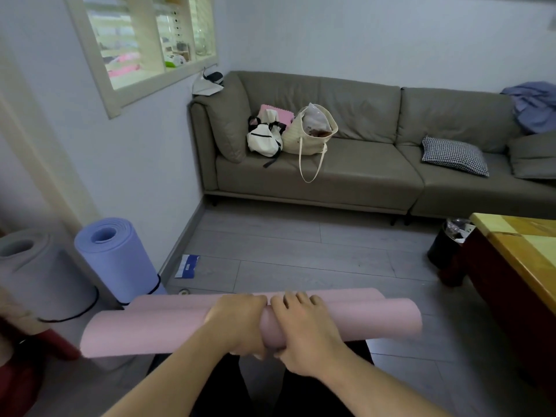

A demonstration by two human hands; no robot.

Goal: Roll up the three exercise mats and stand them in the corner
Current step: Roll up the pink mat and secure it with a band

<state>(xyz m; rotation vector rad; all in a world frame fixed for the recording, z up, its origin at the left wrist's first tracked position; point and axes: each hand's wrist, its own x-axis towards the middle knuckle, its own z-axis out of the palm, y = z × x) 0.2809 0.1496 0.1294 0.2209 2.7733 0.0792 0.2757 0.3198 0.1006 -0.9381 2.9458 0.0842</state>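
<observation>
Pink mat [156,329], rolled, lying crosswise at lower centre; left hand [237,323] and right hand [304,332] both grip its middle, side by side. Blue mat [120,260] and grey mat [39,278], rolled, upright at left against the wall. Grey sofa [361,173] upper centre, carrying cream tote bag [304,139]. Wooden bench [523,251] at right.

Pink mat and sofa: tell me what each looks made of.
Pink mat: looks like soft foam, matte; it curls in a thick roll under the grip of the left hand and right hand. Sofa: smooth grey-brown upholstery with a slight sheen, leather or imitation; cannot tell which.
</observation>
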